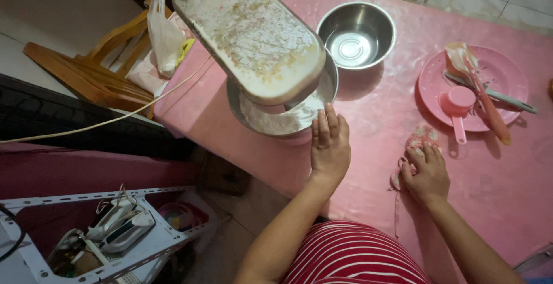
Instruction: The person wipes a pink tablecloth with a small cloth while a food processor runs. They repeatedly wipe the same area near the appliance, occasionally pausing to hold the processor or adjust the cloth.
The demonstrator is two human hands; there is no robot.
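Light is dim and warm, falling from above onto the pink desk [403, 122], brightest toward one o'clock. The steel bowl [356, 34] shows a glare ring inside and casts a soft shadow toward six o'clock. The floor and shelf [103, 243] at eight o'clock sink into murk. Edges bend slightly from the wide lens; the mixer head [247, 30] looks soft and grainy

Most of the mixing bowl [282, 117] and its pale contents is covered by the mixer head [253, 33], so what sits under the head cannot be told. Part of the patterned cloth [417, 146] is hidden beneath the right hand [426, 171]. The items on the shelf [109, 232] are too dim to be identified, and the shelf is cut off by the bottom edge.
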